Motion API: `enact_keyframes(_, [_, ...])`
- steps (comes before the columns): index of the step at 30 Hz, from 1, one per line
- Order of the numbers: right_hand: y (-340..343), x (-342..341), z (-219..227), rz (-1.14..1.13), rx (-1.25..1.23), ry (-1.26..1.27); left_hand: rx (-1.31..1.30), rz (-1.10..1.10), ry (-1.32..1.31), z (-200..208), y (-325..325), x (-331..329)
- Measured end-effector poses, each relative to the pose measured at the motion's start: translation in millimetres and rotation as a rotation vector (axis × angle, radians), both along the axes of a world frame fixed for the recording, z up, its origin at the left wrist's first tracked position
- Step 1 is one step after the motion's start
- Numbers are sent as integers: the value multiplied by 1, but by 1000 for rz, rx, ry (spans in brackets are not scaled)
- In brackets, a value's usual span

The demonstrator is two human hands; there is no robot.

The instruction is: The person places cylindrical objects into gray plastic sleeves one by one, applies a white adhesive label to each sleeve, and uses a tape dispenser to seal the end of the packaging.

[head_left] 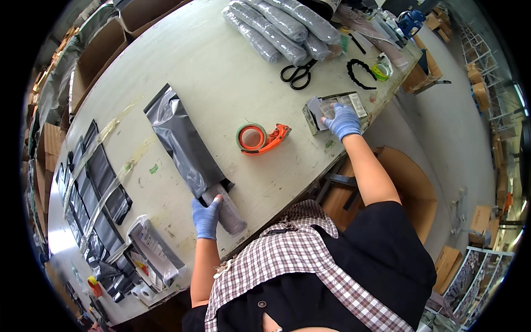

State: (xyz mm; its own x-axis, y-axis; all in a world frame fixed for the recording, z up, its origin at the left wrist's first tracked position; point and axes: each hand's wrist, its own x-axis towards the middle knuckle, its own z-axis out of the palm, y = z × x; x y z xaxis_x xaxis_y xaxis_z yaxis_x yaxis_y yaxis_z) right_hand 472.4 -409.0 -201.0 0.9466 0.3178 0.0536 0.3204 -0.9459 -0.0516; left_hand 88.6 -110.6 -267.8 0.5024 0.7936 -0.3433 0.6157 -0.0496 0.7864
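The left hand (206, 217) in a blue glove is closed on a soft grey wrapped roll (228, 211) low in the middle, its top end inside a long shiny grey plastic bag (184, 141). The right hand (343, 121), fingers spread flat, presses small flat packets (332, 109) at the upper right. Both rest on the big pale table (221, 72). The bag looks thin and slippery, so hold its open end. An orange tape roller (260, 138) sits between.
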Motion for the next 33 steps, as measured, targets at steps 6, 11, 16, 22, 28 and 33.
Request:
enact_keyframes(6, [1,-3,0,152,399,-256,-182,259,-453,9,-7,2])
enact_keyframes(11, [90,-132,59,874,701,-129,102,251,-197,13,-30,-14])
enact_keyframes(16, [152,-231,11,1169,487,-66,304,222,-189,22,-31,-19])
enact_keyframes(22, [172,-261,-4,1119,420,-49,1019,-157,-16,65,-4,-14])
enact_keyframes(28, [199,-279,-1,950,355,60,930,-68,-290,80,2,-2])
enact_keyframes(33, [189,-291,16,1012,396,254,749,-19,-325,64,1,-13])
